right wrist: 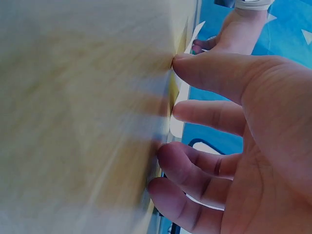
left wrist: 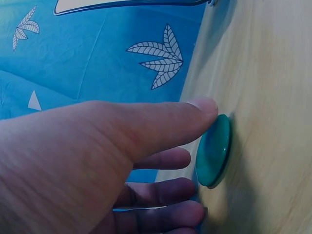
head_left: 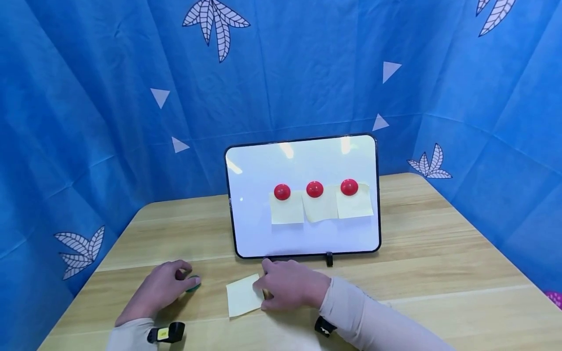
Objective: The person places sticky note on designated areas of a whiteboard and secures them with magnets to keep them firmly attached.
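Observation:
In the left wrist view, a round green magnet (left wrist: 213, 152) is close over the tabletop. The thumb of my left hand (head_left: 164, 287) touches its edge, while the other fingers stay apart from the thumb on the far side. A pale yellow sticky note (head_left: 241, 296) lies on the table between both hands. My right hand (head_left: 293, 285) reaches over the note's right edge, thumb and forefinger spread with their tips down at it. Seen from the right wrist, the note (right wrist: 195, 36) shows almost edge-on, one corner lifted; the remaining fingers are bent near the table surface.
Behind the hands stands a whiteboard (head_left: 252, 214) in a black frame. Three sticky notes (head_left: 287, 213) hang on it in a row, each with a red round magnet (head_left: 314, 189) at its top. A blue patterned curtain (head_left: 285, 73) surrounds the wooden table (head_left: 439, 273).

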`<state>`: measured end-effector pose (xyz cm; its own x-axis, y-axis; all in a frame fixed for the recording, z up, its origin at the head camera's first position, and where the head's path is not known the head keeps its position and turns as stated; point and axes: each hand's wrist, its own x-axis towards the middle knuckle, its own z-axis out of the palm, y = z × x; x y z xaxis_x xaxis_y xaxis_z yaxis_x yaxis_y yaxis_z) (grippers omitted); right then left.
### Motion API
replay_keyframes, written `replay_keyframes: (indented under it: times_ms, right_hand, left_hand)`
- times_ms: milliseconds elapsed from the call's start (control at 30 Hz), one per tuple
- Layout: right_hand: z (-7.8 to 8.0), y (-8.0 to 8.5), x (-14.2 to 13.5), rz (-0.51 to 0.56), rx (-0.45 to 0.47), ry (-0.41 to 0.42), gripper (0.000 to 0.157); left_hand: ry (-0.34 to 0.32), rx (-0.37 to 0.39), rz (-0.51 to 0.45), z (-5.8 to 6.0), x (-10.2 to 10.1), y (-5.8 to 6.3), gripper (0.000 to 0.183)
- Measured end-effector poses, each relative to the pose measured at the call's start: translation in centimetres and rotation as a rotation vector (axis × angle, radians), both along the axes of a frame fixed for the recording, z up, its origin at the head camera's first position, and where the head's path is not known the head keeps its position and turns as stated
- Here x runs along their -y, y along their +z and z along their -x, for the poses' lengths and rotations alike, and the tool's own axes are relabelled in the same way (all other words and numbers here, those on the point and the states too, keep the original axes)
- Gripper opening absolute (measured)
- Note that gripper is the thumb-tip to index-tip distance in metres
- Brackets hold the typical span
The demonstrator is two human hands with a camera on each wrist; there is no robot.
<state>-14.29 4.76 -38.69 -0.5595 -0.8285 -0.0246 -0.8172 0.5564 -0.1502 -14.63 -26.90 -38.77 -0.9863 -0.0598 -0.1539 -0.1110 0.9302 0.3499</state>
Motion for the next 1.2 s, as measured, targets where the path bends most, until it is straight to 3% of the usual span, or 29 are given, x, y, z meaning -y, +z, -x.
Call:
replay_keyframes:
  times_ms: [300,500,733,933,1200]
  right_hand:
    - [0.2,-0.2,0.4,0.048,0.007,-0.025,0.03]
    - [0.4,-0.3,0.4,0.099,0.032,-0.042,0.026]
    - [0.7,-0.5,0.4,0.146,-0.002,-0.004,0.024]
    - [1.1,-0.7,0.3,0.177,0.027,0.031,0.025]
    - [1.3,-0.3,0.1,0.215,0.096,0.049,0.025]
  left_hand:
    - [0.002,0.026,0.0,0.1,-0.6,-0.1,0.057]
    - [-0.003,0.024,-0.016,0.0,-0.3,-0.4,0.059]
    - [0.015,0.051,-0.021,-0.1,-0.2,-0.2,0.064]
    - [-0.004,0.076,-0.029,-0.2,0.0,0.0,0.071]
    - [-0.015,0.068,-0.046,-0.1,-0.1,-0.1,0.051]
